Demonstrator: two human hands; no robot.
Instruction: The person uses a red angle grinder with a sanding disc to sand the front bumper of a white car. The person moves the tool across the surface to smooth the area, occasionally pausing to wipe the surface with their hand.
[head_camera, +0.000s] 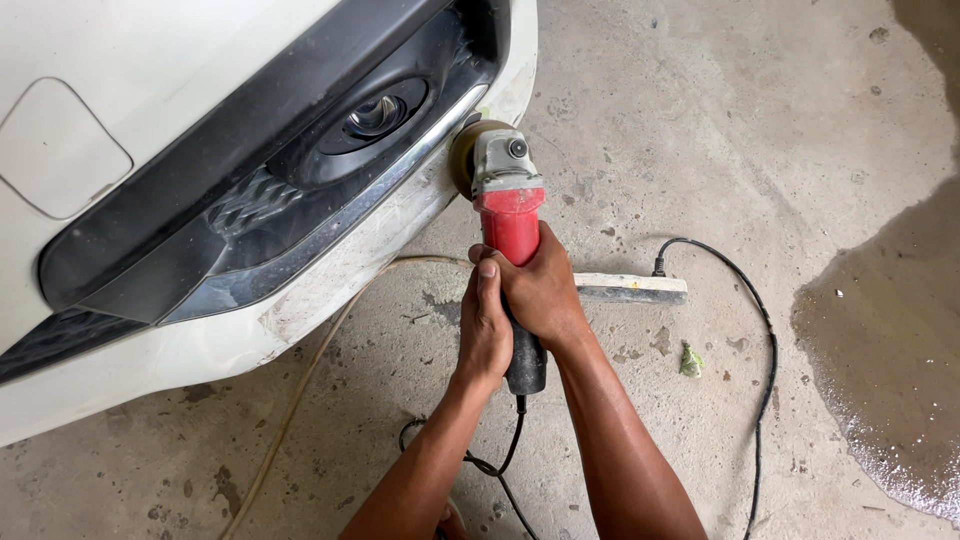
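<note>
Gripping: both your left hand and right hand clasp the grinder
Disc: tilt it and you may gouge the bumper
Cord: could snag; loops beside you

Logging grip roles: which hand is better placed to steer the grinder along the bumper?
Right, probably. The right hand wraps the red grinder nearer the disc against the bumper; the left hand sits further back.
</note>
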